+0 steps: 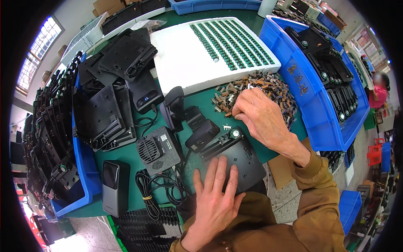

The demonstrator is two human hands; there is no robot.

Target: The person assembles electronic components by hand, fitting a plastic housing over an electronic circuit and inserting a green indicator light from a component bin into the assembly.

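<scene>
Green work surface [138, 157]: crowded on nearly every side; open room is limited to a narrow strip at its near edge, in front of the person.

Blue bin, right [312, 94]: long, tilted, loaded with black moulded parts; its near wall stands just beside the right forearm.

Blue bin, left [86, 172]: packed with black housings, which are also piled on the surface beside it.

White foam tray [184, 54]: set at the far side, rows of small green components seated in its right half.

Black flat housing [237, 157]: laid at the near edge of the surface, a round lens-like part at its far corner. It is pressed down by the left hand [214, 195], fingers spread flat and released, nothing gripped.

Heap of small brown parts [262, 90]: spread between foam tray and right bin. The right hand [260, 115] is rested at its near margin, fingertips pinched together; whether a piece is held cannot be told.

Room: windows far left, factory benches beyond.
</scene>
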